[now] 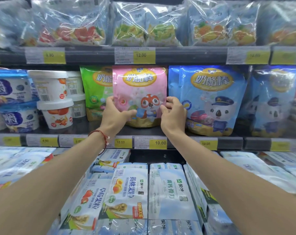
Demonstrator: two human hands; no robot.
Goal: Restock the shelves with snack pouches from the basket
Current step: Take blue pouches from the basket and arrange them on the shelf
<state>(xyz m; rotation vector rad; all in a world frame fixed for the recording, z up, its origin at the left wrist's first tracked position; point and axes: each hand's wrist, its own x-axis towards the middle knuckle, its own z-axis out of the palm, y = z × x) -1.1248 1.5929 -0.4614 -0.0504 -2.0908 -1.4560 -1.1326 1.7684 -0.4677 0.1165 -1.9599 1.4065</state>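
Step in hand: placing. Pink pouch (139, 92) stands upright near the front edge of the middle shelf (230, 143), between a green pouch (94, 92) and a blue pouch (210, 99), overlapping the green one. Left hand (115, 114) grips its left side, fingers curled round the edge, thumb across the front. Right hand (173, 114) pinches its right side in the same way. The pouch's base appears to rest on the shelf. Basket not in view. Next, by my reading: square the pouch in its row, let go with both hands, fetch another.
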